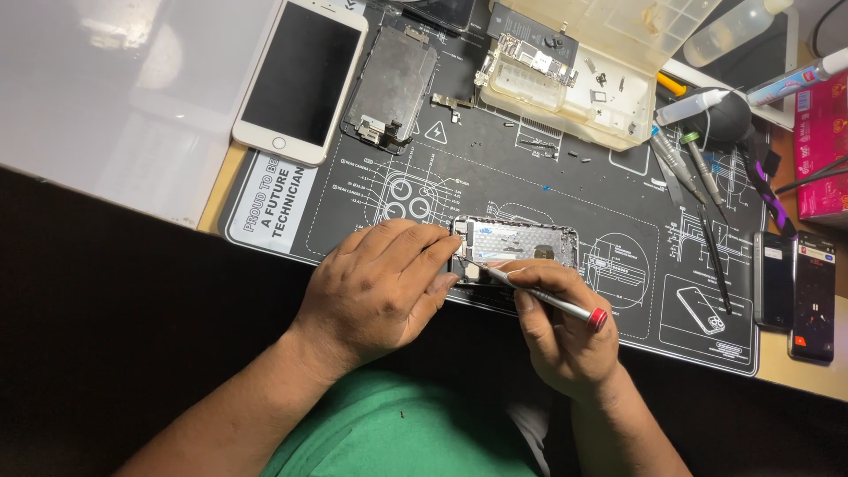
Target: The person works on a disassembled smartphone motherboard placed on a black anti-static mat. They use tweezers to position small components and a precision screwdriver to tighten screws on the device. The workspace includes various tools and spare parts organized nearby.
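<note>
opened phone (530, 243) between hands | left hand (380, 283) curled, steadying its edge | right hand (565, 327) gripping screwdriver (548, 300)

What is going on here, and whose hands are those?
The camera sits on a person's head and looks down, so these are that person's own hands. The left hand steadies an opened phone body on a dark work mat. The right hand holds a thin screwdriver with a red end, its tip at the phone. Further up lie a white phone, a loose screen part, a plastic parts tray and spare tools.
</note>
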